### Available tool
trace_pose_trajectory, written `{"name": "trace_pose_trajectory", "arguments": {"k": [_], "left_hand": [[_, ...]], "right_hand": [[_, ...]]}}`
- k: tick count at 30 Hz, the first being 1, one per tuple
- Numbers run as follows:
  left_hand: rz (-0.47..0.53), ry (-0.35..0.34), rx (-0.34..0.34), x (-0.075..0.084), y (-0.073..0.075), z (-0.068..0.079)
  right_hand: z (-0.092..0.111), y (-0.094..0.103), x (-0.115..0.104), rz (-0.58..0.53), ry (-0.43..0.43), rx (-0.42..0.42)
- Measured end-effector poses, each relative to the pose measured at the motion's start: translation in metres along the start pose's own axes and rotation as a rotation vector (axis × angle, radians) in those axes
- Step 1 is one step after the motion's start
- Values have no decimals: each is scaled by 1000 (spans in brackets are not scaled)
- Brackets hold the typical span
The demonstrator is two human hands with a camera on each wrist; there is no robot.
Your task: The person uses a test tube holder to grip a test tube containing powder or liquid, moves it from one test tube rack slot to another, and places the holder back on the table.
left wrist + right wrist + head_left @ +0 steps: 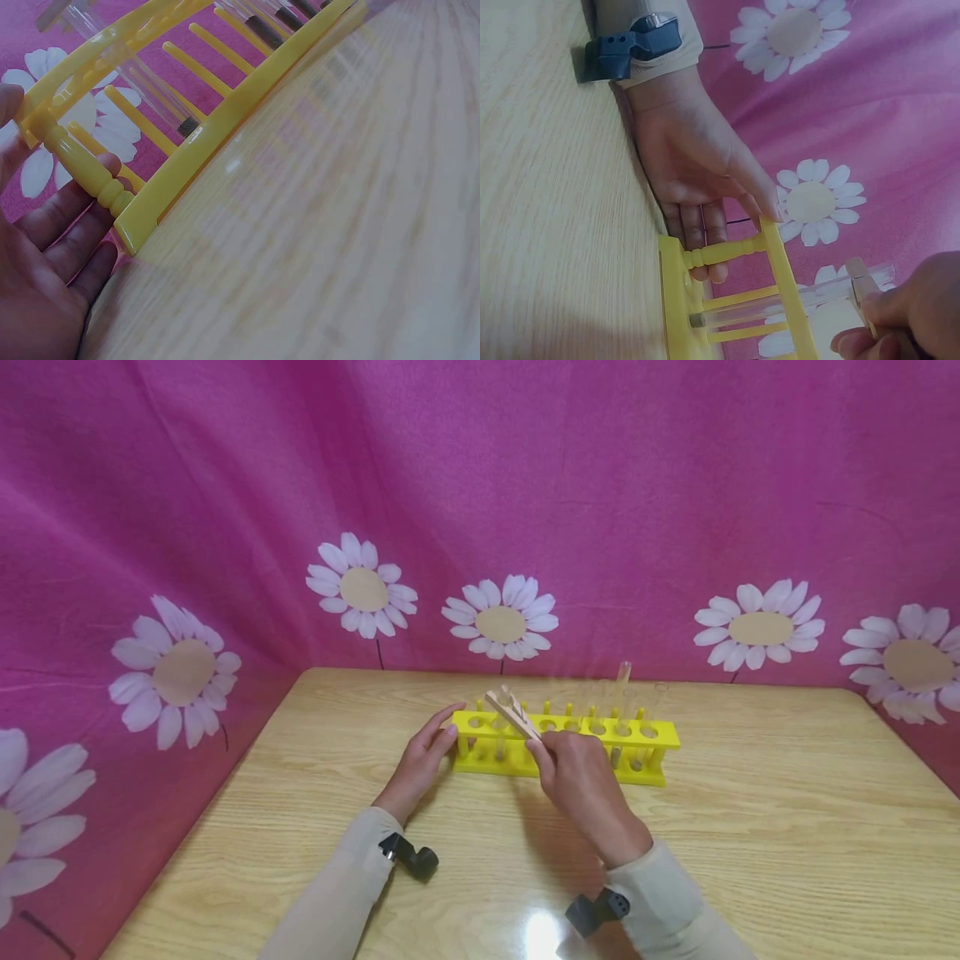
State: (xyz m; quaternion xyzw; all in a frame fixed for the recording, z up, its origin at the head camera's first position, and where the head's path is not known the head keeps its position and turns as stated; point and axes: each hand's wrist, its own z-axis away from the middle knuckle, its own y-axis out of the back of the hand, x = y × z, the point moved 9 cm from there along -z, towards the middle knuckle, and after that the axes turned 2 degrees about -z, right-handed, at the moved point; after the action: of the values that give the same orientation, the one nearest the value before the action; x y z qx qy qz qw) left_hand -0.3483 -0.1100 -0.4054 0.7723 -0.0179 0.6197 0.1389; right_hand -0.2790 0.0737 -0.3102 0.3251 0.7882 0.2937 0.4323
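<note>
A yellow test tube rack [663, 737] stands on the wooden table. My left hand [420, 764] grips its left end, thumb at the top bar and fingers around the end post [86, 169]. With my right hand [588, 781] I hold a wooden test tube clamp [513, 714] over the rack's left half. The clamp's jaws are at the upper part of a clear test tube [750, 309], which stands in a hole near the left end with dark material at its bottom. Whether they grip the glass I cannot tell.
Several more clear test tubes [624, 693] stand towards the rack's right end, some with dark material at the bottom. Upright yellow pegs [142, 120] line the rack's back. Behind the table [787, 827] hangs a pink cloth [600, 510] with white flowers.
</note>
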Motion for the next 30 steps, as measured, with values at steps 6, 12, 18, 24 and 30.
{"name": "trace_pose_trajectory", "arguments": {"k": [6,12,18,24,30], "left_hand": [[-24,-2,24,-14,2,-4],[-30,-11,33,-12,2,-4],[3,3,0,0,0,1],[3,-7,-17,13,-2,5],[-5,1,7,-5,0,-1]], "right_hand": [[1,4,-2,-17,33,36],[1,8,-3,-33,56,64],[0,9,-2,-52,36,80],[0,12,-4,-66,40,91],[-1,15,-4,-74,41,105]]}}
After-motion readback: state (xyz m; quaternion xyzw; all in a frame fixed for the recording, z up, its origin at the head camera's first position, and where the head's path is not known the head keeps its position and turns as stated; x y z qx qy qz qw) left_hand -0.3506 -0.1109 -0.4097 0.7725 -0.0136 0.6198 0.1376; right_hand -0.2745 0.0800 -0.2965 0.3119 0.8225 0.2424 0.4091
